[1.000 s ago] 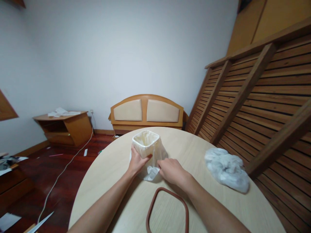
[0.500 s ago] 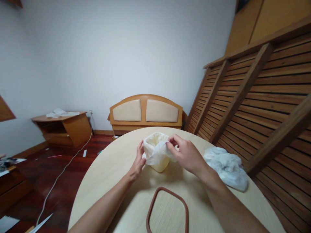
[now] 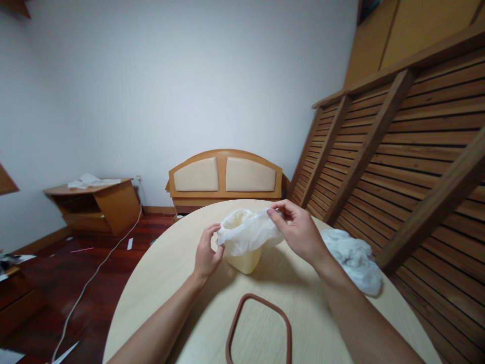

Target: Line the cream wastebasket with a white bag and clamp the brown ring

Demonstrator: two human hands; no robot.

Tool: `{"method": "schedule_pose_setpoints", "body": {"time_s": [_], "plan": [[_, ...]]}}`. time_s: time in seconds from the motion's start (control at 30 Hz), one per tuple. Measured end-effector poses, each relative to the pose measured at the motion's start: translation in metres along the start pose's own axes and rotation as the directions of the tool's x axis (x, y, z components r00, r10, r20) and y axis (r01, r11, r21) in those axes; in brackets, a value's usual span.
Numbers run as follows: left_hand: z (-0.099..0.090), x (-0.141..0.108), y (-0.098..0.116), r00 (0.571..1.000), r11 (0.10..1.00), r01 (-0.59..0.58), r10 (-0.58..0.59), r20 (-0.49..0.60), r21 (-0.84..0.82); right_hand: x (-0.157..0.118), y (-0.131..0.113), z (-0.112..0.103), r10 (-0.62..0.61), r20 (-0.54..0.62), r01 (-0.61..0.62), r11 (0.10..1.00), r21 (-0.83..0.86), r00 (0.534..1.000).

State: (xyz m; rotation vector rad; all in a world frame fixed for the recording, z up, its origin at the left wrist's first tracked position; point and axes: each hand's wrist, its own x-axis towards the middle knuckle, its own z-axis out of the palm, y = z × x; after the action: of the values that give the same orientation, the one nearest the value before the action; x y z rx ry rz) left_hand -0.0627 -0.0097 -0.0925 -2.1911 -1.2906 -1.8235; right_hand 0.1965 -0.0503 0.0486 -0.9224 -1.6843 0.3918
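Observation:
A pale yellow bin (image 3: pixel 246 262) stands upright on the round table, with a thin white plastic bag (image 3: pixel 246 233) lining it and folded over its rim. My left hand (image 3: pixel 207 251) pinches the bag's edge at the left side of the rim. On the right, my right hand (image 3: pixel 297 227) grips the bag between thumb and fingers, pulling it out beyond the rim. Nearer to me, a brown rounded frame (image 3: pixel 259 299) lies flat on the table.
The round table (image 3: pixel 151 298) carries a heap of white plastic bags (image 3: pixel 356 260) on its right side. A slatted wooden panel (image 3: pixel 386 167) leans beyond it. A headboard (image 3: pixel 223 174) stands behind, and a low cabinet (image 3: pixel 117 205) is at the left.
My left hand has shifted left and now pinches the bag's edge. My right hand has moved slightly right and up, spreading the bag wider across the near side of the bin.

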Motion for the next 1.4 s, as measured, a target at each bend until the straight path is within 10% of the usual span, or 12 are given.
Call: {"method": "schedule_pose_setpoints", "body": {"time_s": [0.43,0.73,1.07,1.23,1.4], "plan": [[-0.005,0.001,0.006,0.992,0.990,0.115,-0.110,0.066,-0.084,0.002,-0.004,-0.012,-0.023,0.049,0.022,1.000,0.021,0.999],[-0.018,0.018,0.018,0.940,0.937,0.340,-0.338,-0.040,0.078,0.002,-0.013,-0.033,-0.172,-0.089,0.124,0.910,-0.397,0.981],[-0.014,0.023,0.011,0.902,0.881,0.423,-0.430,0.014,-0.212,0.001,-0.011,-0.024,-0.061,-0.112,0.053,0.996,-0.076,0.992],[-0.012,0.023,0.020,0.958,0.917,0.271,-0.286,-0.010,-0.293,-0.004,-0.022,-0.025,-0.209,-0.011,0.209,0.978,0.002,0.978],[-0.018,0.014,0.041,1.000,0.978,-0.020,0.019,-0.006,-0.209,-0.011,-0.038,-0.032,-0.311,0.348,0.310,0.949,0.059,0.884]]}}
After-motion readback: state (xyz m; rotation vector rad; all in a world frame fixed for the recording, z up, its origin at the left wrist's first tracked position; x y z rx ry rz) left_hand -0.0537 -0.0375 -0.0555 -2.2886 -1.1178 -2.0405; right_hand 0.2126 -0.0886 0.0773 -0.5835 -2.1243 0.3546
